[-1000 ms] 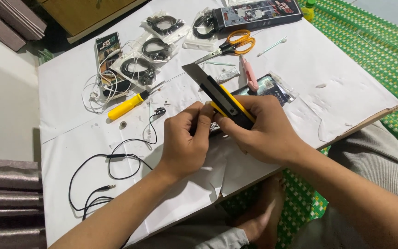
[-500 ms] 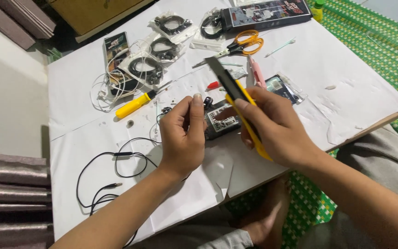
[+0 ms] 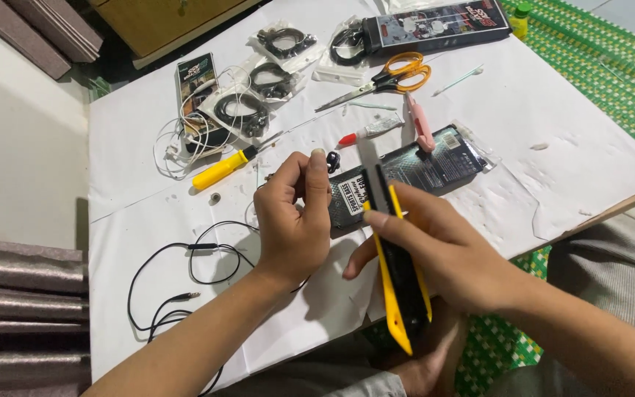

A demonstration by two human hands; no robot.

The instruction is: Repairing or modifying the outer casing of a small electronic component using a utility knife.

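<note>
Yellow-and-black utility knife (image 3: 398, 272) sits clamped in right hand (image 3: 450, 254), blade out; left hand (image 3: 292, 217) fingers pinch a tiny part—slipping could cut them.

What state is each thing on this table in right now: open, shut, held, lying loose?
Utility knife: blade out, gripped in the right hand.
Left hand: fingers pinched together; what they hold is too small to tell.
Scissors: shut, lying flat.
Yellow screwdriver: lying untouched.
Black cable: loose, uncoiled on the white table cover.
Glue tube: red cap on.
Bagged cables: coiled, in clear bags.
</note>
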